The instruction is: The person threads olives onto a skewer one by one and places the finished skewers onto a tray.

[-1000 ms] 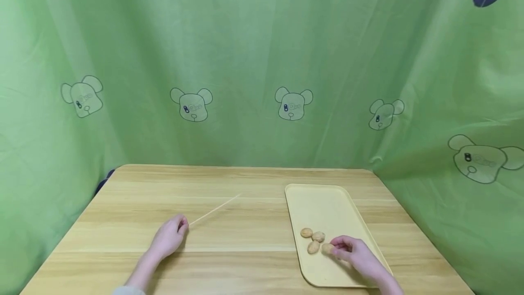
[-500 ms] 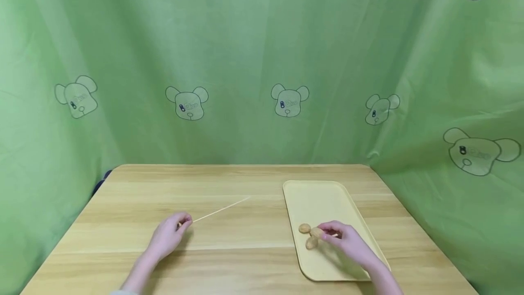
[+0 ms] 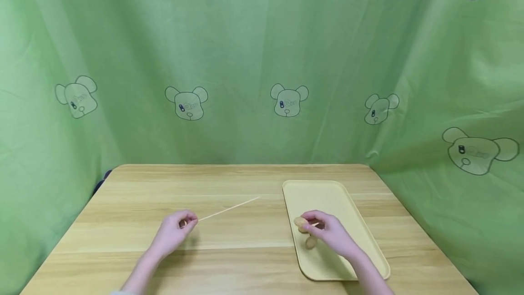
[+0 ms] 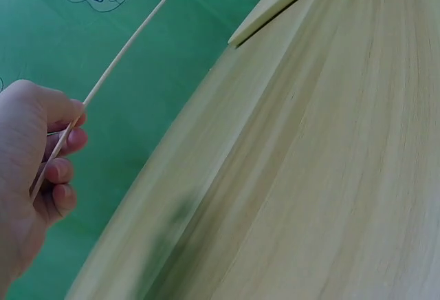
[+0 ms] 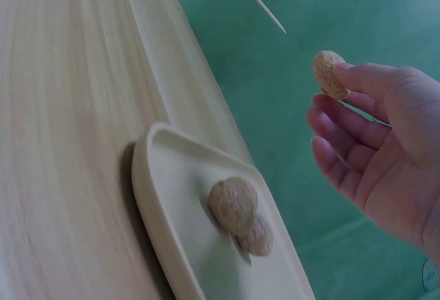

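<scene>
A thin wooden skewer [image 3: 229,208] is pinched between the thumb and fingers of my left hand [image 3: 173,231]; its pointed tip leans up toward the tray. In the left wrist view the skewer's [image 4: 127,49] lower end lies across the palm. My right hand [image 3: 332,233] holds one wrinkled tan ball [image 5: 328,74] between thumb and fingertips, above the left side of the tray. Below it, two more wrinkled balls [image 5: 234,205] show on the tray in the right wrist view. The skewer's tip stands a short way apart from the held ball.
A cream rectangular tray [image 3: 327,195] with a raised rim lies on the right part of the wooden table [image 3: 229,263]. A green curtain [image 3: 241,135] printed with bear heads surrounds the table at the back and sides.
My right hand has lifted one ball from the tray and moved left and farther from me with it. My left hand has shifted slightly right, and the skewer's tip has swung toward the tray.
</scene>
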Motion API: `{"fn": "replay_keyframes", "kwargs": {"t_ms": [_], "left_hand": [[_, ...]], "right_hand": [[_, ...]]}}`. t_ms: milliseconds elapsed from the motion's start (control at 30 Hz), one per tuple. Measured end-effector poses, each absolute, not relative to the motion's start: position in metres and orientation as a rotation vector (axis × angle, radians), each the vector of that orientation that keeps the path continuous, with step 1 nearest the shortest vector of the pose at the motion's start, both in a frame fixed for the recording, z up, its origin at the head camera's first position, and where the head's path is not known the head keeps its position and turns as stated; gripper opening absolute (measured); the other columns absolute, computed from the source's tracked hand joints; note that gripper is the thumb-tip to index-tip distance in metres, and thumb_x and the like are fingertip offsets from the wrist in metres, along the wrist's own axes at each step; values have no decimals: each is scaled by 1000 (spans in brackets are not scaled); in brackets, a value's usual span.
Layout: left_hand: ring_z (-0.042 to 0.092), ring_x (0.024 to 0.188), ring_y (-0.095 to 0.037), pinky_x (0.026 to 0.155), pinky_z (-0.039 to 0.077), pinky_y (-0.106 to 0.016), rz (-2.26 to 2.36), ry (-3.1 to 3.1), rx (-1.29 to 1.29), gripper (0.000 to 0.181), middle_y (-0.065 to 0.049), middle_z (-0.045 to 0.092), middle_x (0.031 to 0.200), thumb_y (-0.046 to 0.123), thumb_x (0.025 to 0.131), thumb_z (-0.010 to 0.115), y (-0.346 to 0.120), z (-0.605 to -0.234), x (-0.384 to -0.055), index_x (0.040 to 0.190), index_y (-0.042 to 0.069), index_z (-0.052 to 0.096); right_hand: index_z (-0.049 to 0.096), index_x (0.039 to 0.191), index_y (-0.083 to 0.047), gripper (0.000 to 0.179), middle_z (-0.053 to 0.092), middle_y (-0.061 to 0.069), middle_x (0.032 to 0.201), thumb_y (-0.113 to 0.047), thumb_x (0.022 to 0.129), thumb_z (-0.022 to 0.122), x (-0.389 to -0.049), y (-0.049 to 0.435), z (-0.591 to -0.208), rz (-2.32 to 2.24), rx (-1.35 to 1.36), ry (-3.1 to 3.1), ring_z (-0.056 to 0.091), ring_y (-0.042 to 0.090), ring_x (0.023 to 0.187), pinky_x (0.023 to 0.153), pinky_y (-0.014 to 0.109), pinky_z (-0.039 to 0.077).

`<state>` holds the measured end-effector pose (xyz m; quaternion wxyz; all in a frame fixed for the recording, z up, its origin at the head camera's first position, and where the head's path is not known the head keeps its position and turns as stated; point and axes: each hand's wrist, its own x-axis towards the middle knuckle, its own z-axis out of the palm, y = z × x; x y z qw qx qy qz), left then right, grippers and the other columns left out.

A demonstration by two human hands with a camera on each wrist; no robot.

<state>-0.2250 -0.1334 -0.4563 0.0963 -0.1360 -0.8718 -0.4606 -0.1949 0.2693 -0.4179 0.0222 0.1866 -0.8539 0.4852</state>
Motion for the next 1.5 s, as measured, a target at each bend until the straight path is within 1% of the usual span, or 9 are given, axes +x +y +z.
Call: {"fn": "replay_keyframes", "kwargs": {"t_ms": [100,300,467,667,800,967,1267,1400,1500], "left_hand": [[48,65,-8,59,43,-22,-1359,-2563,-441,4,7,57,73,4,82,66,-135,-456,-222,86,3,66],[46,62,-7,55,41,-21,-1414,-2491,-491,9,7,55,72,0,81,66,-135,-452,-215,81,9,66],[46,63,-7,56,41,-21,-1443,-2479,-503,9,7,58,75,1,80,67,-135,-447,-210,81,9,68],[47,63,-6,55,41,-21,-1436,-2454,-560,9,6,62,77,2,78,70,-135,-443,-206,82,10,72],[46,63,-5,54,41,-21,-1449,-2402,-604,13,4,63,77,2,77,71,-134,-442,-204,81,14,72],[45,63,-4,53,41,-20,-1480,-2399,-608,11,0,63,77,-1,78,69,-130,-434,-199,83,8,72],[45,61,-4,52,40,-20,-1493,-2371,-663,6,9,60,75,5,78,71,-129,-437,-200,82,10,72],[46,62,-5,53,41,-20,-1497,-2374,-662,8,9,60,76,5,78,71,-129,-437,-200,81,12,72],[47,63,-5,53,41,-21,-1500,-2385,-661,9,9,60,75,5,78,71,-129,-436,-200,82,13,72]], "right_hand": [[58,110,4,30,64,15,99,-14,87,64,-193,262,-416,1557,575,-2644,64,22,84,74,26,51],[50,112,12,32,65,21,84,-2,86,61,-192,250,-414,1754,601,-2579,65,20,74,65,34,55],[50,111,12,32,63,20,80,2,83,63,-193,241,-414,1828,578,-2520,65,22,73,68,31,55],[54,106,9,30,61,13,77,7,78,66,-197,235,-418,1772,622,-2443,60,11,69,61,23,51],[55,105,9,29,60,14,82,12,77,63,-198,235,-422,1764,638,-2403,58,9,70,58,21,49],[53,107,11,30,62,22,90,13,78,59,-199,237,-426,1881,637,-2361,61,12,74,65,26,53],[51,102,11,22,53,21,106,5,83,61,-199,236,-429,1933,763,-2276,60,10,87,73,25,52],[54,97,8,15,52,23,105,1,86,60,-198,234,-429,1869,736,-2292,59,9,82,70,25,52],[54,101,10,19,55,26,102,1,86,61,-198,234,-429,1879,731,-2297,60,10,82,71,25,52]]}}
